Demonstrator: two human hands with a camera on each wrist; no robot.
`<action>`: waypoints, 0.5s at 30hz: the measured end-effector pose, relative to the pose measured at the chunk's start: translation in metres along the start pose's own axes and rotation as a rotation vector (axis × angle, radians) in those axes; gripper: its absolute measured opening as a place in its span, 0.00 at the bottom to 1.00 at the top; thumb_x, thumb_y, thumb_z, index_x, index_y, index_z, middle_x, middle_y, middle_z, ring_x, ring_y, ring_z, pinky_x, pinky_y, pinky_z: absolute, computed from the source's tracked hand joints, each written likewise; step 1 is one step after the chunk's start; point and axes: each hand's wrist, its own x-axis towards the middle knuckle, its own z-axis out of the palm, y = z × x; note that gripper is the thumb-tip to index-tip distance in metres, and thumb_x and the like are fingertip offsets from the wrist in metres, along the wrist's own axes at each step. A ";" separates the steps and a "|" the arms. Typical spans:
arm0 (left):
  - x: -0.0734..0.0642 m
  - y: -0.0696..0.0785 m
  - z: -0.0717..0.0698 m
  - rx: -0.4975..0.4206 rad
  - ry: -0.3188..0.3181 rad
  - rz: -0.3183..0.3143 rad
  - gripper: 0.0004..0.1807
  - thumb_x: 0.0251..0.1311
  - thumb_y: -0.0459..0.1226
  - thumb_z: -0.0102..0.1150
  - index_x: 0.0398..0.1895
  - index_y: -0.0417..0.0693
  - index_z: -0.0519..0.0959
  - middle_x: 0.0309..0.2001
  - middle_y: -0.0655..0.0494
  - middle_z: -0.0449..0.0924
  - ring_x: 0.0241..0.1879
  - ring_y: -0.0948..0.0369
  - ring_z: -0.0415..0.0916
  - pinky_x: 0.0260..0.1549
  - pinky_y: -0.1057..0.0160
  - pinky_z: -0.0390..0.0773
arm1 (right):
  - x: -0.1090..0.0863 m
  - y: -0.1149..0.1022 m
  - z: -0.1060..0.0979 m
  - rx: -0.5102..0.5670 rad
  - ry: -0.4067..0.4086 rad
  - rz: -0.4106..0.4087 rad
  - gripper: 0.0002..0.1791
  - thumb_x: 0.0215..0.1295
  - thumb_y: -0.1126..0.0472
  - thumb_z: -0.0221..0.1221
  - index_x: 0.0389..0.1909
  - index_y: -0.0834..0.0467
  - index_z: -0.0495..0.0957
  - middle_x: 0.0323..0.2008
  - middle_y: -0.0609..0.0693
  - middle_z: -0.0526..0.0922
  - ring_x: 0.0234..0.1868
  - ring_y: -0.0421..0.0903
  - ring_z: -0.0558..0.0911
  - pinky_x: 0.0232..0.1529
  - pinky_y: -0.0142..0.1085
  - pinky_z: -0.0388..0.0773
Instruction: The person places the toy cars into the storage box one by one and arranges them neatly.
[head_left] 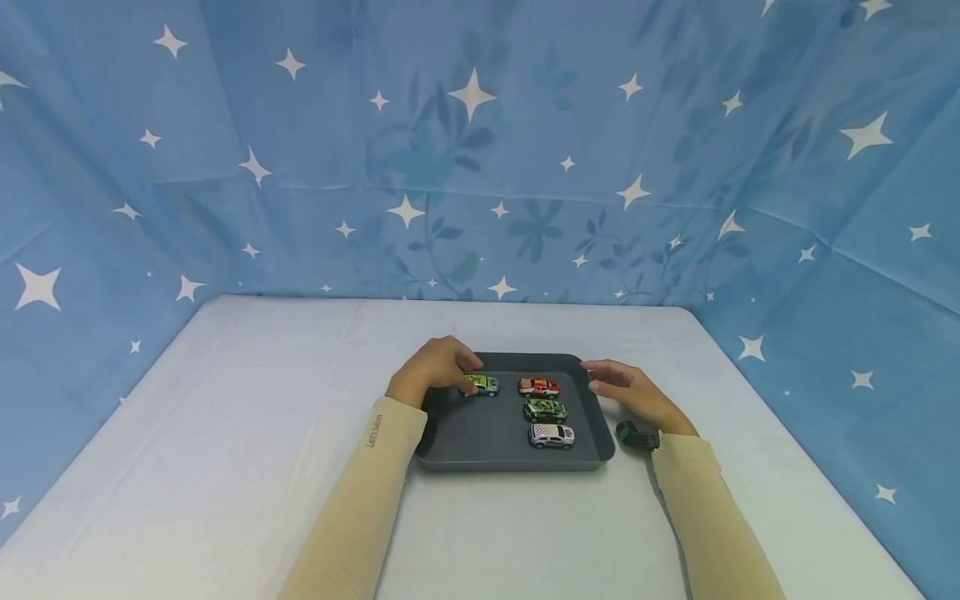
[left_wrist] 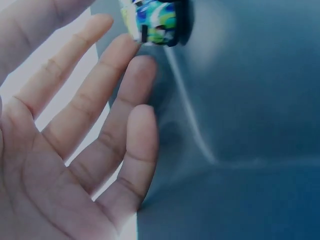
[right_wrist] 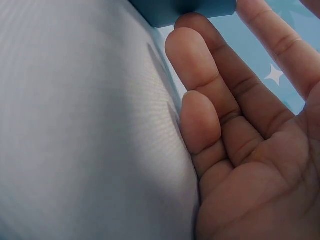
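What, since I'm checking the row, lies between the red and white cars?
In the head view, a dark green car lies between the red car and white car.

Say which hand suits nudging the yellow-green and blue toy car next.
Likely the left hand: it is at that toy car; the right hand is at the right rim of the tray.

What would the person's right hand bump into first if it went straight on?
The right hand would probably meet the right rim of the gray tray first, near its far corner; whether they touch is unclear.
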 end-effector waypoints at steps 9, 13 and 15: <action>-0.012 0.001 -0.017 -0.047 -0.060 0.073 0.24 0.61 0.33 0.80 0.62 0.44 0.88 0.60 0.50 0.88 0.64 0.51 0.82 0.63 0.50 0.81 | 0.000 0.000 0.000 -0.008 0.004 -0.001 0.29 0.80 0.62 0.62 0.74 0.72 0.71 0.73 0.73 0.72 0.75 0.74 0.69 0.76 0.70 0.60; -0.020 0.001 -0.025 -0.049 -0.063 0.099 0.24 0.62 0.33 0.79 0.63 0.43 0.87 0.61 0.50 0.88 0.64 0.50 0.82 0.62 0.51 0.82 | 0.001 0.000 0.000 -0.009 0.006 0.000 0.28 0.80 0.62 0.62 0.74 0.72 0.71 0.74 0.73 0.71 0.75 0.74 0.69 0.76 0.70 0.60; -0.025 0.000 -0.028 -0.058 -0.059 0.110 0.24 0.63 0.33 0.78 0.63 0.43 0.87 0.61 0.49 0.87 0.63 0.50 0.83 0.62 0.51 0.82 | 0.001 0.000 0.000 -0.005 0.004 0.002 0.29 0.79 0.62 0.62 0.74 0.72 0.71 0.74 0.73 0.71 0.75 0.74 0.68 0.76 0.70 0.59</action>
